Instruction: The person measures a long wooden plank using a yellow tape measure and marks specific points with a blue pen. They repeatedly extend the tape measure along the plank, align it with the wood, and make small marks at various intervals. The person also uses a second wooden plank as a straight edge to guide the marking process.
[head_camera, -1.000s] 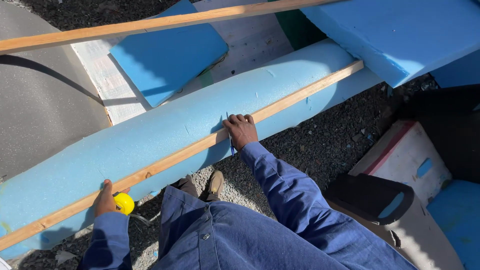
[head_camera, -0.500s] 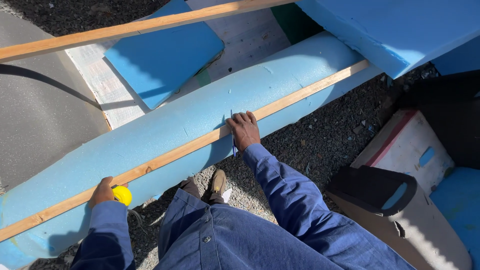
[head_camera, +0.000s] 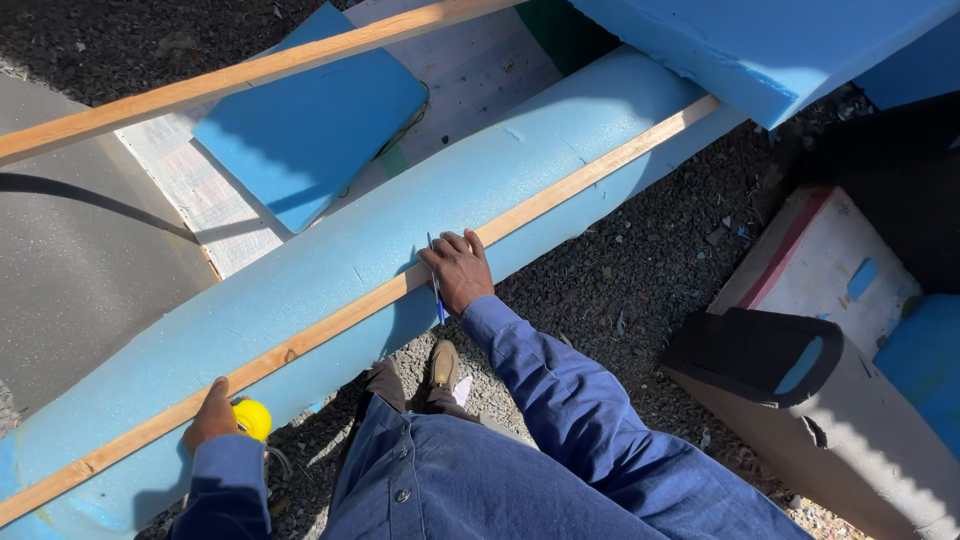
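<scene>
the right hand (head_camera: 458, 268) grips a blue pen (head_camera: 436, 290), pressing on the wooden strip (head_camera: 560, 192) along the blue foam board (head_camera: 330, 270). the left hand (head_camera: 212, 418) clasps a yellow tape measure (head_camera: 252, 420) at the strip's lower end. no finished mark on the board is visible.

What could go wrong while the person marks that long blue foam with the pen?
The wooden strip lies loose along the blue foam board, held only by the right hand and the left hand; it might slide and spoil the mark. The pen could dent the soft foam. The left hand also grips a yellow tape measure, which could slip. The gravel underfoot looks loose, so footing may shift.
</scene>
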